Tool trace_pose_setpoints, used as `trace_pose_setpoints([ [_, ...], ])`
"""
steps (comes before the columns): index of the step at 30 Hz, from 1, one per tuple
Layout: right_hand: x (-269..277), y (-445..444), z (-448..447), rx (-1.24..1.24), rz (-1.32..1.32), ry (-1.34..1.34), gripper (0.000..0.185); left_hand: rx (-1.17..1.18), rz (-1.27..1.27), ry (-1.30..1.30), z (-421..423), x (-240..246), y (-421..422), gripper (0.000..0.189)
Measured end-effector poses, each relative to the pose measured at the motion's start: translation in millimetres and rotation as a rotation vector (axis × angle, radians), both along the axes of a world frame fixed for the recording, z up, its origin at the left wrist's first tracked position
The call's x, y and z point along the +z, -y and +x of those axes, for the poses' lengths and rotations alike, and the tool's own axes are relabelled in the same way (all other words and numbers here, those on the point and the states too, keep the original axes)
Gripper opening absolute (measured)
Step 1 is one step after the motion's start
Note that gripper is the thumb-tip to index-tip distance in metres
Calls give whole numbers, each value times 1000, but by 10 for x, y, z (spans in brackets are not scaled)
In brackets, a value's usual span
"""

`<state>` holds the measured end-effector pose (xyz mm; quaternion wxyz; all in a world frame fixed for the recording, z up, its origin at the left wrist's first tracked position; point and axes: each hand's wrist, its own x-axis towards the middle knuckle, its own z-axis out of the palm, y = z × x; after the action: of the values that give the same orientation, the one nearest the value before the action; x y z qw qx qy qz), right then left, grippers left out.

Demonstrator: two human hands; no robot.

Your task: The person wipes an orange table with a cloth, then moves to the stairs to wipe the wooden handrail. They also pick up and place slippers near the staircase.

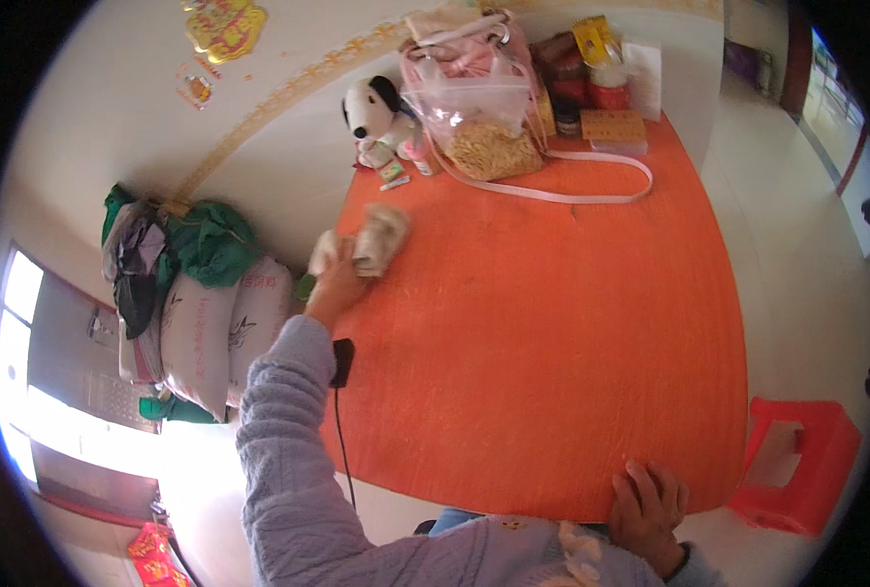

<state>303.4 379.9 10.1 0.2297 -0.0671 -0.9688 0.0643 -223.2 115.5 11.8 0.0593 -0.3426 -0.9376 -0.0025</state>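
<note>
My left hand (341, 285) reaches to the far left edge of an orange wood-grain table (545, 315). Its fingers grip a bunched, pale beige cloth (381, 241), which is slightly blurred and lies at the table surface. Part of the cloth bulges out to the left of the fingers. My right hand (648, 506) rests on the near right edge of the table, fingers spread on the top, with nothing in it. By my left forearm, a black device with a cord (342, 363) sits at the left table edge.
At the table's back stand a plush dog (371, 114), a pink bag (464, 55), a clear bag of yellowish food (490, 150), a looped strap (604, 198) and small boxes (613, 126). Stacked sacks (200, 337) lie left; a red plastic stool (809, 462) stands right.
</note>
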Motion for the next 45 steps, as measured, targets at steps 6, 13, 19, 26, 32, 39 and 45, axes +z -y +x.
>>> trace_pose_setpoints([
  [6, 44, -23, 5, 44, 9, -6, 21, -34, -595, -126, -44, -122, -478, 48],
  [13, 153, 18, -25, 32, -27, -36, 22, -194, -123, -37, 1348, 3, -2074, 76],
  [19, 147, 53, -25, 12, -19, -108, 25, -588, -206, 99, 2318, 203, -2716, 87],
  [26, 144, 108, 0, -3, -44, -98, 26, -963, -248, 271, 3079, 352, -2655, 80],
  [32, 139, 105, 33, 20, 34, -155, 25, -1019, -117, 231, 3170, 329, -1756, 82],
  [39, 107, 15, 121, 70, -196, -144, 22, -762, -262, 95, 2411, 446, -431, 84],
  [45, 124, -444, 378, -261, -153, -339, 16, -332, -201, 223, 1681, 428, 475, 68],
])
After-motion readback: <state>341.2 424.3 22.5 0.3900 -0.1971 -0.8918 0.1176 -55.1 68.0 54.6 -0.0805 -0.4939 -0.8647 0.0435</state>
